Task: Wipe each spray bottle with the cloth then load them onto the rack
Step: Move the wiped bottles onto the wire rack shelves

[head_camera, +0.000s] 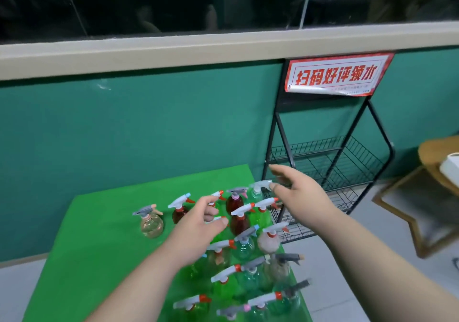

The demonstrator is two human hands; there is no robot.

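Observation:
Several spray bottles stand clustered on the right half of a green-covered table (pixel 99 222): brown ones (pixel 234 203), green and clear ones (pixel 244 246), and a lone clear round bottle (pixel 151 223) further left. My left hand (pixel 201 224) hovers over the cluster with loosely curled fingers and holds nothing. My right hand (pixel 295 190) reaches out above the far right bottles, fingers spread and empty, near a pale green bottle's white trigger (pixel 260 185). A black wire rack (pixel 330 172) stands right of the table, with bare shelves in what shows. No cloth is in view.
A red and white sign (pixel 337 75) hangs on top of the rack. A green wall (pixel 124 122) runs behind the table, with dark windows above it. A wooden stool or small table (pixel 432 172) stands on the floor at the far right.

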